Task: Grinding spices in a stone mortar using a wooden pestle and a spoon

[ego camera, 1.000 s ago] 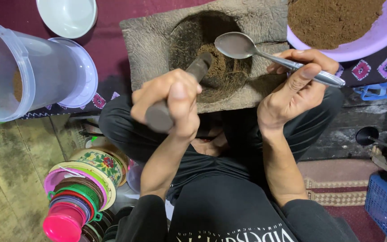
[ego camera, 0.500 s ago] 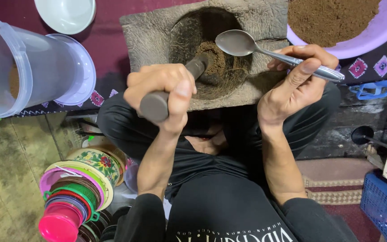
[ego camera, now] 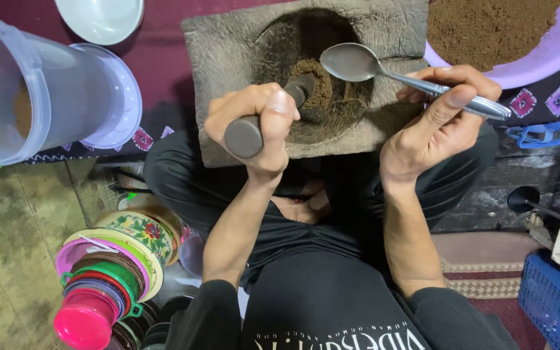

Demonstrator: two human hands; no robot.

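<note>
Grinding in hand. At far left, a clear plastic jug (ego camera: 27, 97) tipped on its side, smooth-walled, a little brown powder inside. Left hand (ego camera: 257, 126), fingers clamped round a dark cylindrical pestle (ego camera: 273, 115), tip pressed into coarse brown powder (ego camera: 322, 87) in the rough stone mortar (ego camera: 306, 71). Right hand (ego camera: 439, 120), fingers pinched on a shiny metal spoon (ego camera: 384, 70), bowl empty over the hollow. Next, likely steady downward pressure.
</note>
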